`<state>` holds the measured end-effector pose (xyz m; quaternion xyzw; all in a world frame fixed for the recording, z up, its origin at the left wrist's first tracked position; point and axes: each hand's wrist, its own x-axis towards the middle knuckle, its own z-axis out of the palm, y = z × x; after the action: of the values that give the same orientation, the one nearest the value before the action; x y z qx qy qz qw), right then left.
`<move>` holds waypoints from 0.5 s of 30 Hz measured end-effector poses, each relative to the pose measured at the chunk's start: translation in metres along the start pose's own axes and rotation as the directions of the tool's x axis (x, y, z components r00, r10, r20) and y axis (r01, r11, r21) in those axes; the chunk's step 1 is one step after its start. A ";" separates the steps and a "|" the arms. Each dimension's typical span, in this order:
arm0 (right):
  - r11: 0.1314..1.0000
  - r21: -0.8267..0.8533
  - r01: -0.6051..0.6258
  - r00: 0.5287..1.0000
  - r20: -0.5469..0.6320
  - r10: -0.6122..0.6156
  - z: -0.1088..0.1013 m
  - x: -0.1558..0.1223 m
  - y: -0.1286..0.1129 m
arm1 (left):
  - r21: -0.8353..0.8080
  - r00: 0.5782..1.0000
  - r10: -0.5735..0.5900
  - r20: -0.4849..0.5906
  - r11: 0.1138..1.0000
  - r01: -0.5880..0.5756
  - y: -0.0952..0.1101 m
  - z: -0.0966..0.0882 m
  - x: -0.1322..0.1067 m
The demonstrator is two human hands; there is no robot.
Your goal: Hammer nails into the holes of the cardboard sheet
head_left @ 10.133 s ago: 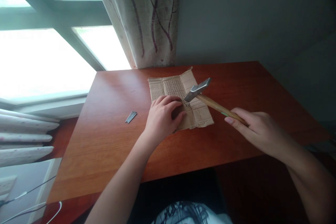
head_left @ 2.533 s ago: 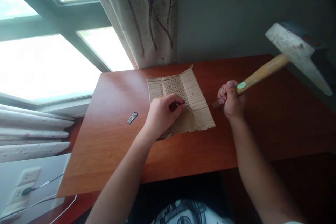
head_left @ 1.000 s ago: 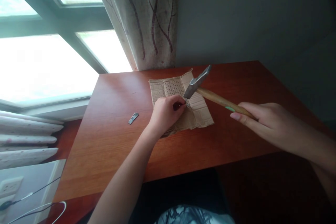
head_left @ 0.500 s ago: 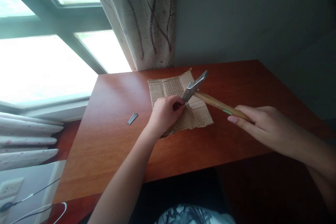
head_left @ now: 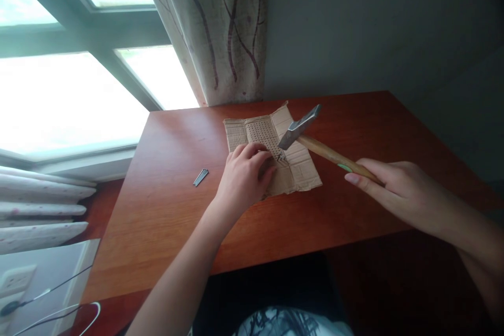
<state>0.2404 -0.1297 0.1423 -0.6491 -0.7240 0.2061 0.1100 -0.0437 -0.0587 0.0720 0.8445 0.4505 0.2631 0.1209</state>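
My right hand (head_left: 397,184) grips the wooden handle of a hammer (head_left: 326,151), whose metal head hangs over the cardboard. My left hand (head_left: 242,176) is on the left part of the flattened brown cardboard (head_left: 305,170), its fingers bent and thumb apart, with nothing visible between them. Just right of its fingertips, a few dark nails (head_left: 282,157) show at the cardboard's middle; how deep they are in is too small to tell. Behind them, rows of small holes (head_left: 260,131) mark the cardboard. A bundle of loose nails (head_left: 200,177) lies on the table to the left.
Beneath everything is a reddish-brown wooden table (head_left: 165,220). A patterned curtain (head_left: 232,31) hangs at its back edge beside a bright window (head_left: 59,100). A wall socket (head_left: 18,283) with cables (head_left: 51,315) is at lower left.
My left hand has loosened its pinch and drawn back left from the nails, which now show. The hammer has shifted slightly right, away from them.
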 end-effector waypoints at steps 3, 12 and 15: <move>1.000 -0.010 -0.007 1.000 -0.010 0.007 -0.003 -0.001 -0.003 | -0.019 1.000 -0.003 -0.003 1.000 0.003 -0.002 0.002 -0.001; 0.999 -0.032 0.010 0.998 0.054 -0.008 0.003 0.002 -0.004 | -0.035 1.000 -0.013 -0.011 0.999 0.013 -0.004 0.005 -0.002; 0.999 -0.031 0.015 0.999 0.045 -0.014 0.003 0.001 -0.005 | -0.043 1.000 -0.022 -0.010 0.999 0.022 -0.004 0.004 -0.001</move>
<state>0.2347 -0.1293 0.1417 -0.6408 -0.7340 0.2085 0.0853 -0.0444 -0.0575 0.0664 0.8353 0.4547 0.2757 0.1397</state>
